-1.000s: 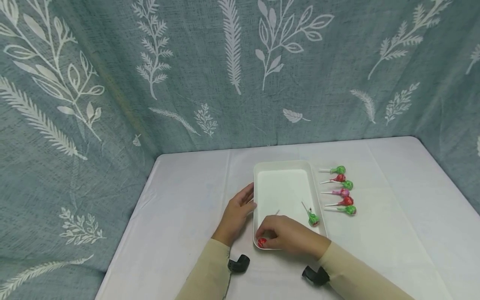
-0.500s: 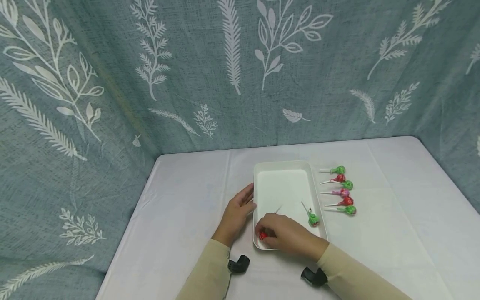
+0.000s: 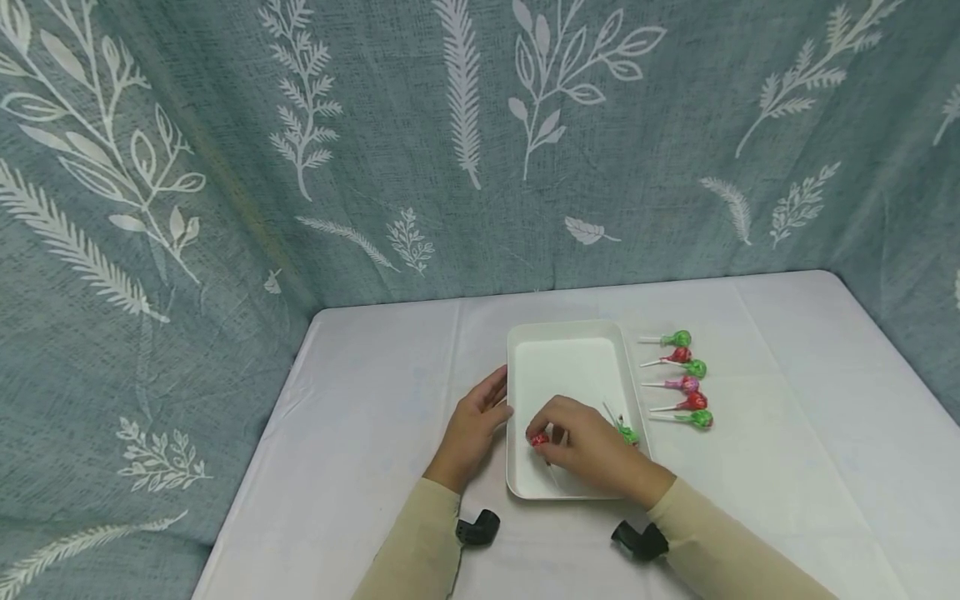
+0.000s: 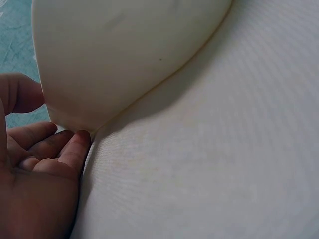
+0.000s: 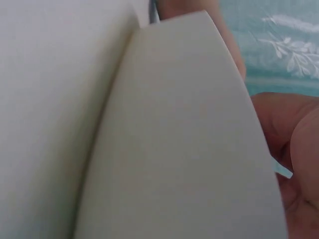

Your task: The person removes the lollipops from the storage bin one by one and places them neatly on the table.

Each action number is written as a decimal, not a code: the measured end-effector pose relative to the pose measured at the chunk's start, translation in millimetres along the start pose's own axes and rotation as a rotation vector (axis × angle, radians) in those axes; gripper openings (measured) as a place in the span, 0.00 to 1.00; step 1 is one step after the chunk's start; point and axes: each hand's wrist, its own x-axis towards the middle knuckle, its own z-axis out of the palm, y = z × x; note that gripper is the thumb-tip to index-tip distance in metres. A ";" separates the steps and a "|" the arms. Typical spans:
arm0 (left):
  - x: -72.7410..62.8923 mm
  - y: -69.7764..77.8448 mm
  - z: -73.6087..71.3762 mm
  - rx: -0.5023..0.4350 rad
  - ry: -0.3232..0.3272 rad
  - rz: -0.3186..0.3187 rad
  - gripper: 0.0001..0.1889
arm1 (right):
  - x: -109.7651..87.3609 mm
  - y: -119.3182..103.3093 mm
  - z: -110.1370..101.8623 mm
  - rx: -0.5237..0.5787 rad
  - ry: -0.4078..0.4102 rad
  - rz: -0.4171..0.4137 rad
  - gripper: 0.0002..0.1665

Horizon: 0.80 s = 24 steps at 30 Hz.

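A person's right hand reaches into a shallow white rectangular plastic tray on a white cloth-covered table. Its curled fingers pinch a red-wrapped lollipop over the tray's near half; the hand covers most of the white stick. Just behind the hand, a green-wrapped lollipop lies in the tray, partly hidden by the knuckles.

The left hand rests against the tray's left outer wall, fingers relaxed and touching the rim, holding nothing.

Six more wrapped lollipops, green, red and pink, lie in a row on the table just right of the tray. Their wrappers are too small to read.

Both wrist views are filled by the tray's pale wall at close range and show only fingertips. A blue-grey curtain with white leaf prints hangs behind the table.
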 end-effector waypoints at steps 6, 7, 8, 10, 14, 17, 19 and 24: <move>-0.9 0.5 0.0 0.003 0.005 0.001 0.35 | -2.9 4.0 -12.0 0.042 0.071 0.034 0.10; -0.9 0.4 -0.1 0.001 0.006 0.000 0.35 | -3.4 4.9 -13.7 0.038 0.082 0.041 0.10; -0.8 0.1 -0.2 -0.002 0.006 0.000 0.35 | -3.8 5.8 -15.2 0.037 0.091 0.047 0.10; -0.6 -0.7 -0.3 0.001 0.008 0.000 0.35 | -4.8 7.3 -17.9 0.036 0.108 0.064 0.10; -0.1 -1.9 -0.2 0.011 0.012 0.002 0.35 | -7.3 8.6 -22.5 0.055 0.128 0.105 0.10; -0.6 -1.4 -0.2 0.016 0.015 0.002 0.35 | -9.5 8.9 -25.2 0.072 0.133 0.137 0.10; -0.5 -1.5 -0.2 0.015 0.015 -0.001 0.35 | -10.9 9.3 -26.8 0.080 0.135 0.148 0.10; 0.2 -1.4 0.3 0.013 0.014 -0.004 0.35 | -13.7 12.0 -30.4 0.054 0.165 0.117 0.10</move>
